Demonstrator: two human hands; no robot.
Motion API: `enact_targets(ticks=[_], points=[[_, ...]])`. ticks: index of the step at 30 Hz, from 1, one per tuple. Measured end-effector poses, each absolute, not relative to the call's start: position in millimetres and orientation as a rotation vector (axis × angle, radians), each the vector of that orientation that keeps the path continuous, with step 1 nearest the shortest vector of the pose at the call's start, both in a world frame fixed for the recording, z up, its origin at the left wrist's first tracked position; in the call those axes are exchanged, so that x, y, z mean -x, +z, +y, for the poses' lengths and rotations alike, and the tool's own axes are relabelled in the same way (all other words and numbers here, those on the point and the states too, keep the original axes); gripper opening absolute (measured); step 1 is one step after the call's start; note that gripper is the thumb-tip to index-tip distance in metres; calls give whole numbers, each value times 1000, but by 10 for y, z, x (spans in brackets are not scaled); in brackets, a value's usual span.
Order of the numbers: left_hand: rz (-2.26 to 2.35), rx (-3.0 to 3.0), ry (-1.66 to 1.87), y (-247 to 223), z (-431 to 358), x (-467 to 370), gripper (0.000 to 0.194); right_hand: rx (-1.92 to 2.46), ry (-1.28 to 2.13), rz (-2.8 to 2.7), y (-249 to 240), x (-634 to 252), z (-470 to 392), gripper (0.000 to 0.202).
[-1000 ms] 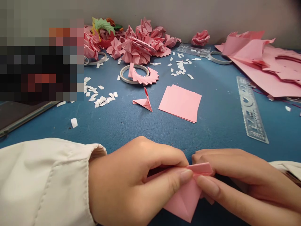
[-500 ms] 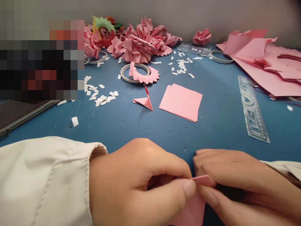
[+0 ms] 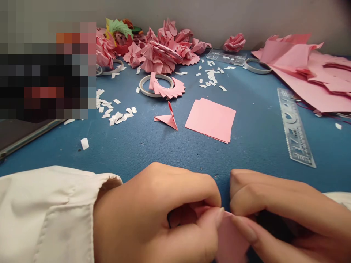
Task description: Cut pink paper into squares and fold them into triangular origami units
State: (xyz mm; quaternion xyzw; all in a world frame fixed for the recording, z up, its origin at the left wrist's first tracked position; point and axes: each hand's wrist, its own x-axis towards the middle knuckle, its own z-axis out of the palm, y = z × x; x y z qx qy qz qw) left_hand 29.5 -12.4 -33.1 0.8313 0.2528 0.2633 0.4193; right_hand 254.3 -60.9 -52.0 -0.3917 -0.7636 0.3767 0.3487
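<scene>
Between both hands is a piece of pink paper [image 3: 231, 237], its top edge pinched and its lower part partly hidden. My left hand [image 3: 161, 212] is closed on that edge with thumb and forefinger. From the other side, my right hand [image 3: 285, 212] pinches the same edge with thumb and curled fingers. Beyond them lies a small stack of pink paper squares [image 3: 211, 119]. Left of the stack sits a folded pink paper piece [image 3: 168, 118] with one point standing up. Behind it, an arc of interlocked pink folded pieces [image 3: 172, 88] rests against a tape roll [image 3: 145, 86].
Pink folded paper flowers [image 3: 161, 51] are heaped along the wall. White paper scraps [image 3: 117, 117] are scattered about. A clear stencil ruler [image 3: 294, 128] lies at right, below large pink sheets [image 3: 309, 84]. Another tape roll [image 3: 257, 66] stands near a clear plastic case [image 3: 226, 57].
The raised pink flap between my fingertips no longer sticks up to the right; the paper's edge now runs between both thumbs. My left hand has shifted slightly left.
</scene>
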Motion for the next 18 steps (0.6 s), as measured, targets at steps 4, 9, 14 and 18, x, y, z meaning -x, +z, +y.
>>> enact_targets(ticks=[4, 9, 14, 18], points=[[835, -2200, 772, -239, -204, -281, 26, 1125, 855, -1984, -469, -2588, -587, 19], [1073, -2186, 909, -267, -226, -327, 26, 1082, 781, -2138, -525, -2629, -517, 27], [1194, -2362, 696, -436, -189, -290, 34, 1240, 599, -2153, -584, -2665, -426, 25], [1072, -2626, 617, -525, -164, -195, 34, 1290, 456, -2191, -612, -2666, -402, 19]])
